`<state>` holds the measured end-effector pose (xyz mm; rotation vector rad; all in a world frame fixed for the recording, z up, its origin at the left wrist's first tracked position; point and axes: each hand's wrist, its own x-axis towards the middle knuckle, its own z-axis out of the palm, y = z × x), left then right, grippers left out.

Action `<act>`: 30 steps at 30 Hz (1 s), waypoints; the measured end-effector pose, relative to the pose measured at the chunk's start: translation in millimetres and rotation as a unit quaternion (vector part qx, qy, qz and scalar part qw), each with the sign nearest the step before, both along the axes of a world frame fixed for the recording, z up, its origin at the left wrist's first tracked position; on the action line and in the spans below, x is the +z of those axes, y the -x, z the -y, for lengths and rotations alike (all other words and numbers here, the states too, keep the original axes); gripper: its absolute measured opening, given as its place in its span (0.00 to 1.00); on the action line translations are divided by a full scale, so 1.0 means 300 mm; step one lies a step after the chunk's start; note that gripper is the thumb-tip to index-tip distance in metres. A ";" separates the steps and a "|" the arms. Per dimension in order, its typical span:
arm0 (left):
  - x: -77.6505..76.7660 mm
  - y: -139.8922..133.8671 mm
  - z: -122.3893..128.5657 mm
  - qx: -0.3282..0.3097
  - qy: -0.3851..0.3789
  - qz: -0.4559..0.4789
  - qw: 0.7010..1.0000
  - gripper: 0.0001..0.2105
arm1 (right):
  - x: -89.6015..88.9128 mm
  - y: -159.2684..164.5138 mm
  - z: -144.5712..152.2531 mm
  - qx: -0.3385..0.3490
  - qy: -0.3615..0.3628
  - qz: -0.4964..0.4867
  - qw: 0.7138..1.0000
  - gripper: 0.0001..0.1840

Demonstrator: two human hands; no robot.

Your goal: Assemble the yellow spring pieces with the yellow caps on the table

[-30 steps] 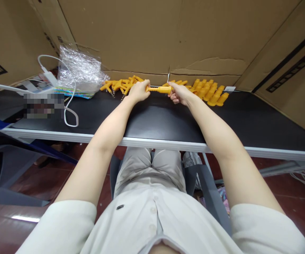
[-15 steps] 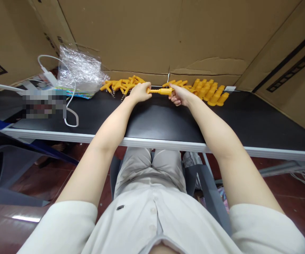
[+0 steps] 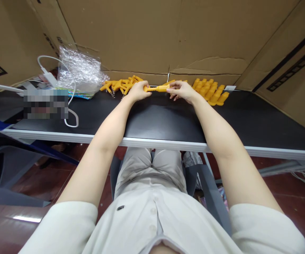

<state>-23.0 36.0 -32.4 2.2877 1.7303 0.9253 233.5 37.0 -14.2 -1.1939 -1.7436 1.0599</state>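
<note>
Between my two hands, just above the black table, lies a yellow plastic piece [image 3: 163,88] with a screw-like thread at its left and a thicker sleeve at its right. My left hand [image 3: 139,91] is closed round its left end, which the fingers partly cover. At the sleeve end, my right hand [image 3: 182,91] pinches it with thumb and fingertips, the lower fingers loosely spread. Yellow branched pieces [image 3: 120,84] with small metal chains are heaped beside my left hand. To the right of my right hand, several yellow tapered sleeves [image 3: 212,92] stand in rows.
A clear plastic bag [image 3: 79,68] lies at the back left, near a white cable [image 3: 74,118] and a blurred-out patch. Cardboard walls [image 3: 131,35] close off the back and sides. A metal rail [image 3: 165,143] runs along the table's [image 3: 165,121] front edge.
My right hand has changed its grip on the sleeve, with its fingers now straighter. The sleeve sits slightly higher and further left. My left hand keeps its hold, shifted slightly left.
</note>
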 end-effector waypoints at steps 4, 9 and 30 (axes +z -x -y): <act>-0.004 0.010 -0.005 -0.015 0.004 0.012 1.000 0.12 | -0.033 -0.011 -0.050 0.012 -0.051 0.011 0.999 0.25; 0.010 0.001 0.017 -0.005 0.011 -0.002 1.000 0.14 | -0.051 -0.018 -0.079 0.026 -0.088 0.019 0.996 0.30; 0.019 -0.013 0.033 -0.010 0.003 -0.029 1.000 0.17 | 0.006 0.011 0.021 -0.002 -0.042 0.027 0.999 0.28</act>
